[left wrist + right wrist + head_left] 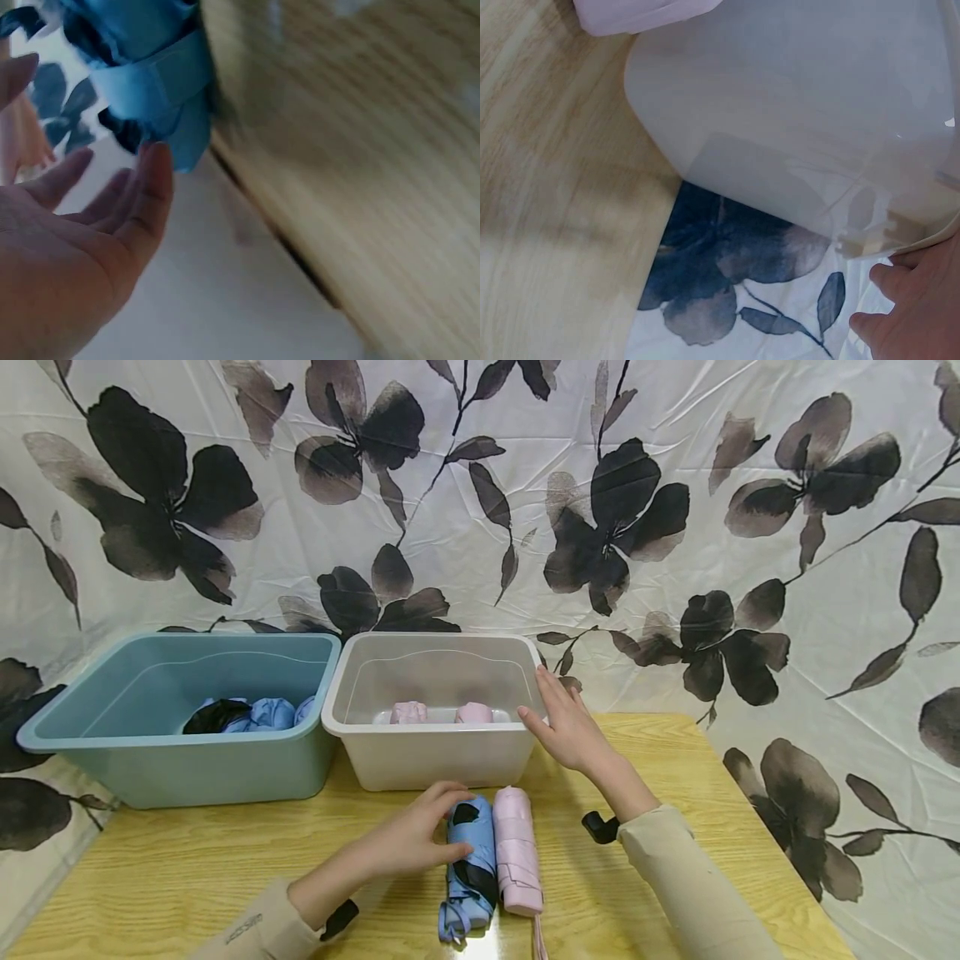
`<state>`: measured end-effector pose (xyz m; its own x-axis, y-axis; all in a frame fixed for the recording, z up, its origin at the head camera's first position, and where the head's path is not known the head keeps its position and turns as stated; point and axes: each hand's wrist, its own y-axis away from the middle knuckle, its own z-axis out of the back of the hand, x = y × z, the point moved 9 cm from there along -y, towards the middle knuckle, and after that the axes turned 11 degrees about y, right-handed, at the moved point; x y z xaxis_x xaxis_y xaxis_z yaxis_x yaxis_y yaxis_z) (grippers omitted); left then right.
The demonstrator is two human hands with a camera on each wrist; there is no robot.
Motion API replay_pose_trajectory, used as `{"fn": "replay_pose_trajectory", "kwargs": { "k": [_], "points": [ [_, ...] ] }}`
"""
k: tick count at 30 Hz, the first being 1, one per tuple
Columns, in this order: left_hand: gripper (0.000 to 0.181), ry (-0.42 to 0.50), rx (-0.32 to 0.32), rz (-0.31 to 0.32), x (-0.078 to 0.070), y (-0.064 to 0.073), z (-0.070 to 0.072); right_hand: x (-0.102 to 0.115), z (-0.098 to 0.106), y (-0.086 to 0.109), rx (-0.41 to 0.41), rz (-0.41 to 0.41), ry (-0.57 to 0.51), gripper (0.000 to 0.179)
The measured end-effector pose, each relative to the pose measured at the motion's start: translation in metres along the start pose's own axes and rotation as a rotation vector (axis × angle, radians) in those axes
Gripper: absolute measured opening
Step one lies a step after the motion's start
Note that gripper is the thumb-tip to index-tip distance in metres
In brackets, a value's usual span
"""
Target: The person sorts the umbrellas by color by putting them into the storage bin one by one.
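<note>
A blue folded umbrella [472,860] with black patches and a wrist loop lies on the table. Beside it on the right is a pink folded umbrella [516,852] with a hanging strap. My left hand [416,831] is at the blue umbrella's left side, thumb and fingers spread. In the left wrist view its fingertips [156,161] are right at the end of the blue umbrella [154,82]. My right hand [573,731] lies against the right rim of the white bin [442,760], fingers extended. Two pink bundles [408,712] sit inside this bin.
To the left of the white bin stands a blue-green bin [225,772] holding blue and black bundles [270,714]. Both bins stand at the back of the wooden table [225,877], before a flower-printed cloth [487,527]. The table's right edge slants past my right arm.
</note>
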<state>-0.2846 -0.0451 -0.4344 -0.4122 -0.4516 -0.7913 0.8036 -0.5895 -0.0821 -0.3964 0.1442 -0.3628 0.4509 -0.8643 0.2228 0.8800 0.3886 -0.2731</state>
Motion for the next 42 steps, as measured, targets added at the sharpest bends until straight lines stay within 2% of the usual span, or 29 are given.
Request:
{"fn": "replay_pose_trajectory", "kwargs": {
  "k": [3, 7, 13, 18, 25, 32, 42],
  "points": [
    [0.081, -0.052, 0.006, 0.065, 0.008, 0.0, -0.005, 0.0, 0.0, 0.0, -0.003, 0.004, -0.003, 0.078],
    [0.093, -0.059, 0.038, 0.139, 0.019, -0.003, -0.014, 0.0, -0.001, -0.001, -0.003, 0.006, -0.003, 0.078],
    [0.102, 0.0, 0.07, 0.2, 0.027, -0.011, -0.025, 0.001, -0.001, -0.001, -0.003, 0.01, -0.009, 0.078],
    [0.105, 0.053, 0.051, 0.226, 0.026, -0.016, -0.029, 0.002, -0.001, 0.0, -0.007, 0.011, -0.005, 0.078],
    [0.103, 0.104, -0.004, 0.215, 0.022, -0.019, -0.026, 0.002, 0.003, 0.0, -0.022, 0.013, -0.005, 0.077],
    [0.097, 0.18, -0.074, 0.198, 0.027, -0.016, -0.025, 0.001, 0.0, 0.0, -0.016, 0.012, -0.002, 0.078],
    [0.1, 0.258, -0.123, 0.128, 0.02, -0.007, -0.021, 0.001, 0.001, 0.0, -0.008, 0.0, 0.0, 0.078]
  ]
}}
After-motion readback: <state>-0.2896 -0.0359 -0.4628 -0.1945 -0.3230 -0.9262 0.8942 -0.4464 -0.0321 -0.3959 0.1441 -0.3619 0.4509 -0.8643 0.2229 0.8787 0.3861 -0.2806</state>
